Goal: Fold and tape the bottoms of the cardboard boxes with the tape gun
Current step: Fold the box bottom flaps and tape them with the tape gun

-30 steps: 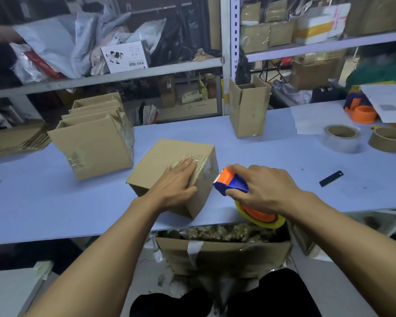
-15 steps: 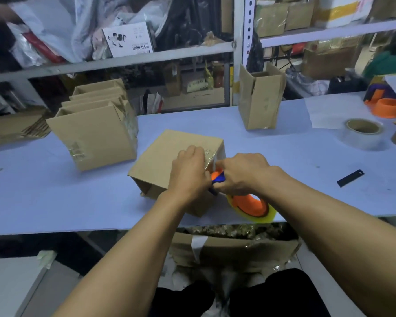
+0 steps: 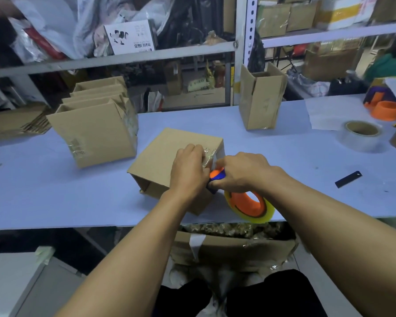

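Gripping tape gun (image 3: pixel 242 197) in right hand (image 3: pixel 242 172), left hand (image 3: pixel 189 170) flat on box (image 3: pixel 160 161), no legible labels.

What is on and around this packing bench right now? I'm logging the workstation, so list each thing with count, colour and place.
Brown cardboard box being taped: 1, brown, table centre, on its side under the hands.
Orange-and-blue tape gun with yellowish roll: 1, at the box's right corner, near the table's front edge.
Row of open brown boxes: several, exact count unclear, table left.
Tall upright brown box: 1, table rear.
Clear tape rolls: 2, table right, one cut by the frame.
Black flat strip: 1, table right.
White paper sheet: 1, table rear right.
Open carton of scraps: 1, below the table edge.
Pale blue table: 1.
Left hand: on the box.
Right hand: gripping the tape gun.
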`<control>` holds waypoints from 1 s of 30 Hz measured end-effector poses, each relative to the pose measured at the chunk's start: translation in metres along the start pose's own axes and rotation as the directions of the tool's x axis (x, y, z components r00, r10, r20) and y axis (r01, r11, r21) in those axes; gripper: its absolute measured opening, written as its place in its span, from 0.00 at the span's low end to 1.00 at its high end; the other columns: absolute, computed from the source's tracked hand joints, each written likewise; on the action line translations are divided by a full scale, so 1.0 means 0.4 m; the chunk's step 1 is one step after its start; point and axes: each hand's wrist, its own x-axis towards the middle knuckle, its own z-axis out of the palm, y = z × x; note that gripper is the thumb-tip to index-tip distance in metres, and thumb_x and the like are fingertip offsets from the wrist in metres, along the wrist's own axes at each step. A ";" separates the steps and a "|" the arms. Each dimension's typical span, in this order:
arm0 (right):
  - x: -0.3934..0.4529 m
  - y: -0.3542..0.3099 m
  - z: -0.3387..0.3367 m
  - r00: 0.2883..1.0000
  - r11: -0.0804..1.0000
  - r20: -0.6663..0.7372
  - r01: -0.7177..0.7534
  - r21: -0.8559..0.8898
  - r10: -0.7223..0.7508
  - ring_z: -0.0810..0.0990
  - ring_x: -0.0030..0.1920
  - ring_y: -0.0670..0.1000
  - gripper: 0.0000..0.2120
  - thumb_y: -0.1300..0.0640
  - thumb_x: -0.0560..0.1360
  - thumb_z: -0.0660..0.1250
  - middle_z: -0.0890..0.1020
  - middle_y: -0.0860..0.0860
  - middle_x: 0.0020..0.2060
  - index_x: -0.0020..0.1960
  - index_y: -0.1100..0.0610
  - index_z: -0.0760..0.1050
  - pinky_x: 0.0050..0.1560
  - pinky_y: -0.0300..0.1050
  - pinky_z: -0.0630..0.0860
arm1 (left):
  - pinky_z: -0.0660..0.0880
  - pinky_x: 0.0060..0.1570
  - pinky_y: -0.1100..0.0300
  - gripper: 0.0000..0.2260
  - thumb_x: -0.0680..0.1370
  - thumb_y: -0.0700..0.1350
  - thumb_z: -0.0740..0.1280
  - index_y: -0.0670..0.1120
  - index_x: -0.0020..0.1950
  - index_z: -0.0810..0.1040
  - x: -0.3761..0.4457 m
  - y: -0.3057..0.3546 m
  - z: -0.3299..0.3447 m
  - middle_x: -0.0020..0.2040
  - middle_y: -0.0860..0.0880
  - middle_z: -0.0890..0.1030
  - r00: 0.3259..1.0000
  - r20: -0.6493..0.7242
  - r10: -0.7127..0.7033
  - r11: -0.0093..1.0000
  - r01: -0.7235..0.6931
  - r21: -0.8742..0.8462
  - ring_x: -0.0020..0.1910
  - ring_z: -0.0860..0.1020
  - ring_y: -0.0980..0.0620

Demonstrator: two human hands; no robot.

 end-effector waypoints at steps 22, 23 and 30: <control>-0.038 0.077 0.085 0.981 0.989 -0.126 -0.147 0.022 0.149 0.72 0.54 0.65 0.40 0.59 0.75 0.65 0.65 0.61 0.62 0.80 0.46 0.47 0.48 0.52 0.70 | 0.71 0.55 0.52 0.19 0.65 0.44 0.77 0.47 0.52 0.74 -0.036 -0.101 -0.067 0.57 0.50 0.73 0.973 0.102 0.208 0.975 -0.215 0.056 0.58 0.70 0.45; -0.039 0.066 0.099 0.982 0.990 -0.123 -0.142 0.009 0.142 0.72 0.56 0.65 0.40 0.59 0.75 0.65 0.64 0.60 0.62 0.80 0.45 0.48 0.49 0.52 0.70 | 0.70 0.58 0.50 0.21 0.64 0.45 0.79 0.47 0.53 0.76 -0.051 -0.121 -0.075 0.60 0.49 0.73 0.970 0.071 0.233 0.969 -0.238 0.062 0.62 0.69 0.44; -0.022 -0.032 0.067 0.925 0.978 -0.342 0.198 0.065 -0.165 0.62 0.70 0.59 0.36 0.48 0.70 0.67 0.64 0.55 0.72 0.77 0.45 0.61 0.64 0.56 0.66 | 0.75 0.53 0.51 0.20 0.66 0.47 0.80 0.49 0.57 0.83 -0.089 -0.207 -0.143 0.54 0.53 0.80 0.944 0.089 0.317 0.943 -0.303 -0.139 0.54 0.77 0.49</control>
